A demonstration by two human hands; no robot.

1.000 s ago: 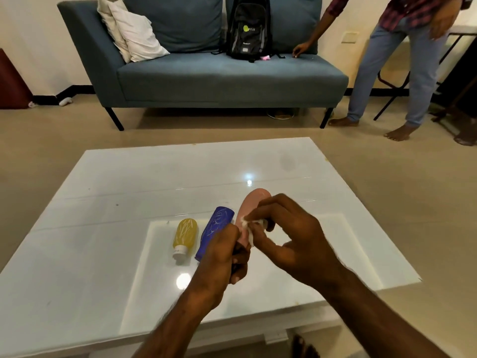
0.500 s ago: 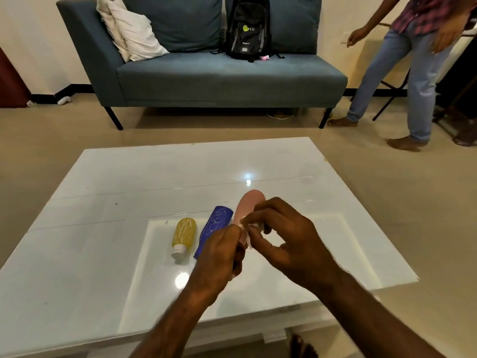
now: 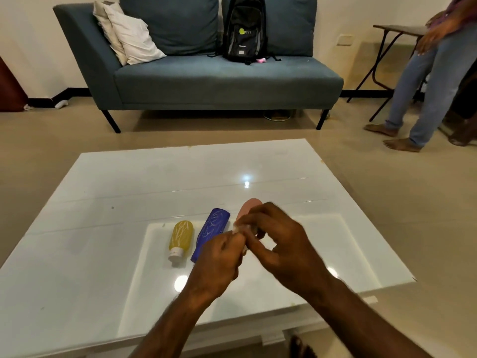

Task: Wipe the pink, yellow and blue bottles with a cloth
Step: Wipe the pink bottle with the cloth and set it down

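Observation:
The pink bottle [image 3: 249,205] is lifted above the white table [image 3: 108,192]; only its rounded far end shows past my fingers. My left hand [image 3: 219,262] grips its near end. My right hand [image 3: 281,244] pinches a small white cloth [image 3: 238,228] against the bottle's side. The blue bottle [image 3: 210,232] lies on the table just left of my hands. Left of it lies the yellow bottle [image 3: 180,237], its white cap toward me.
A blue sofa [image 3: 206,81] with a black backpack [image 3: 244,29] and pillows stands beyond the table. At the right a person in jeans [image 3: 423,81] stands barefoot beside a small folding table [image 3: 397,29].
My right hand with the cloth has slid along the pink bottle toward its far end. The person at the right has stepped away from the sofa, further right.

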